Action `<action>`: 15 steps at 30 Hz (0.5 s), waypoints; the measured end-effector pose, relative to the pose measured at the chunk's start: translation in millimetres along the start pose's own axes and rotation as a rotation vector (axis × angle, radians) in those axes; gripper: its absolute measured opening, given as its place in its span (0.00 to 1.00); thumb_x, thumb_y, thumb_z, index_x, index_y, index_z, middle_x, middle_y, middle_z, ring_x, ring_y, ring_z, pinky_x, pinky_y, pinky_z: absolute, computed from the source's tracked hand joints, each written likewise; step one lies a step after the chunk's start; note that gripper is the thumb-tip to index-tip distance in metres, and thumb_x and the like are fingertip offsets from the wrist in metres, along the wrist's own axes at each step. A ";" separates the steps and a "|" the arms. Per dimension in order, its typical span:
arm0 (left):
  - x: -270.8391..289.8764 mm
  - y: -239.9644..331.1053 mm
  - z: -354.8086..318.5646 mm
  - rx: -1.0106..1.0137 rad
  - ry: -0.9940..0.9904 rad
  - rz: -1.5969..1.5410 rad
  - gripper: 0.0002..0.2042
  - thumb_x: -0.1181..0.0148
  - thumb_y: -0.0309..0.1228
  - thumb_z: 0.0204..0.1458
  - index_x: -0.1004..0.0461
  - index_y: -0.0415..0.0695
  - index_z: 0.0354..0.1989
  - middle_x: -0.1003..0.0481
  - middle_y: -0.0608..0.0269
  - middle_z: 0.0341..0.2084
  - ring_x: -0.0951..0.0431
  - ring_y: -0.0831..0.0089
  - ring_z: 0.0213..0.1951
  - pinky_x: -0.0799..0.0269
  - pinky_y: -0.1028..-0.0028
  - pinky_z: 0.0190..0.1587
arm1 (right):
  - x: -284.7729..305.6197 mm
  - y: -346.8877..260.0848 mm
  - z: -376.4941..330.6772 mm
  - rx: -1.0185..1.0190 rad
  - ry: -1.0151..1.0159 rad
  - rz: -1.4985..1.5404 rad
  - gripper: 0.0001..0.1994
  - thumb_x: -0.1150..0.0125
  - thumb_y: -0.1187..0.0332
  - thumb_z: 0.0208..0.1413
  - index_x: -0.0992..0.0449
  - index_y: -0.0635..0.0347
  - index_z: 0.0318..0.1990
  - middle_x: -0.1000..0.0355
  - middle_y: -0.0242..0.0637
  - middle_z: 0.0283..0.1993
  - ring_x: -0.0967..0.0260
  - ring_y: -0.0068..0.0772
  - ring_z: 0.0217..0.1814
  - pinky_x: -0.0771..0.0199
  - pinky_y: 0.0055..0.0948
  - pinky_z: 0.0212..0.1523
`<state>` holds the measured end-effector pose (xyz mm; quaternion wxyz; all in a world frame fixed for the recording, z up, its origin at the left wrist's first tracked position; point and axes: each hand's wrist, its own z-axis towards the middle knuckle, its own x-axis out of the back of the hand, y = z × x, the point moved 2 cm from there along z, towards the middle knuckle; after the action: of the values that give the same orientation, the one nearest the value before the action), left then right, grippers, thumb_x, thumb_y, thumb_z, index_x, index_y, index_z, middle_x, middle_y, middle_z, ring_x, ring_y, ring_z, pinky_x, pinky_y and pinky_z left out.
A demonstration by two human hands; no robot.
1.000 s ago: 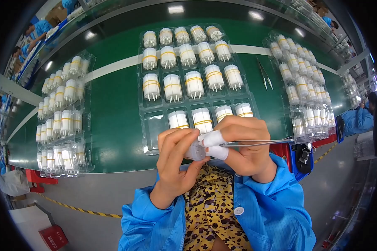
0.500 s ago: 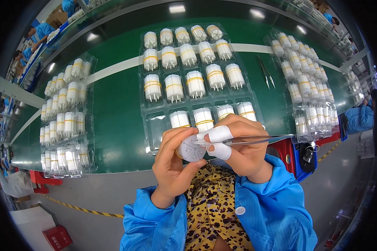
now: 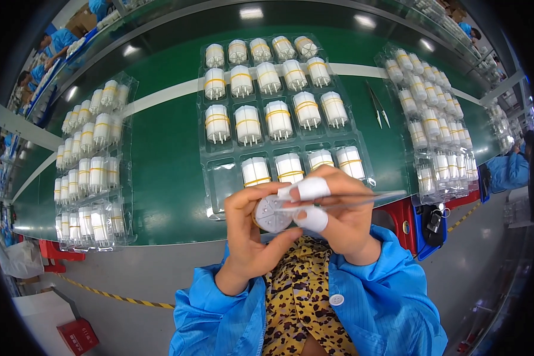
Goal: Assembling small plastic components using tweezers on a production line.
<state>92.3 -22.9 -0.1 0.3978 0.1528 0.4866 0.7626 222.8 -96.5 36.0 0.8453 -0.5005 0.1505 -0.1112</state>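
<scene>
My left hand (image 3: 243, 240) is wrapped round a white cylinder (image 3: 272, 216), its grey round end face with small pins or holes turned up toward me. In my right hand (image 3: 347, 222), whose thumb and a finger wear white covers, a pair of metal tweezers (image 3: 362, 200) is pinched. Their tips reach the cylinder's end face; fine detail there is blurred. Just beyond both hands lies a clear plastic tray (image 3: 215, 160) with rows of white cylinders (image 3: 277, 120), each bound by a yellow band, many showing metal pins.
More trays of banded cylinders stand at the left (image 3: 101, 133) and right (image 3: 428, 124) of the green table (image 3: 166, 142). Another pair of tweezers (image 3: 378, 107) lies beside the middle tray. Below the table edge at right are a red stool (image 3: 397, 219) and a blue bin (image 3: 424, 249). Co-workers sit farther off.
The cylinder in my left hand has shifted slightly right. My right hand and the tweezers have moved a little, the tweezers blurred by motion. Both grips stay held.
</scene>
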 end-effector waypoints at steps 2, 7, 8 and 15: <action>-0.4 0.1 0.8 0.077 -0.003 -0.042 0.33 0.37 0.17 0.42 0.46 0.37 0.57 0.35 0.46 0.51 0.32 0.62 0.50 0.37 0.69 0.54 | 4.5 7.7 3.7 -0.009 0.074 -0.010 0.12 0.37 0.79 0.47 0.24 0.67 0.42 0.27 0.42 0.37 0.29 0.29 0.38 0.28 0.24 0.37; 2.0 2.3 5.6 -0.018 0.028 0.316 0.28 0.40 0.15 0.36 0.35 0.36 0.53 0.31 0.52 0.47 0.33 0.58 0.48 0.39 0.67 0.51 | 1.4 -0.6 0.8 0.058 0.028 -0.090 0.11 0.37 0.79 0.47 0.24 0.66 0.40 0.26 0.43 0.35 0.27 0.29 0.36 0.28 0.23 0.34; 2.3 3.5 6.5 -0.077 0.027 0.420 0.28 0.40 0.15 0.36 0.34 0.37 0.52 0.31 0.52 0.46 0.33 0.57 0.47 0.39 0.66 0.50 | 1.6 0.4 0.8 0.058 0.028 -0.091 0.11 0.37 0.79 0.47 0.24 0.66 0.40 0.26 0.43 0.35 0.27 0.29 0.36 0.28 0.23 0.34; 2.4 2.0 5.9 -0.103 0.045 0.474 0.28 0.39 0.16 0.36 0.33 0.37 0.51 0.30 0.52 0.46 0.33 0.56 0.46 0.39 0.64 0.49 | 2.2 1.7 0.4 0.050 0.038 -0.094 0.09 0.37 0.79 0.47 0.24 0.66 0.38 0.26 0.44 0.35 0.27 0.30 0.35 0.27 0.23 0.34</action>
<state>93.5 -17.8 4.0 0.2043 0.2252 0.4064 0.8616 225.1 -96.1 34.4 0.8484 -0.4834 0.1399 -0.1641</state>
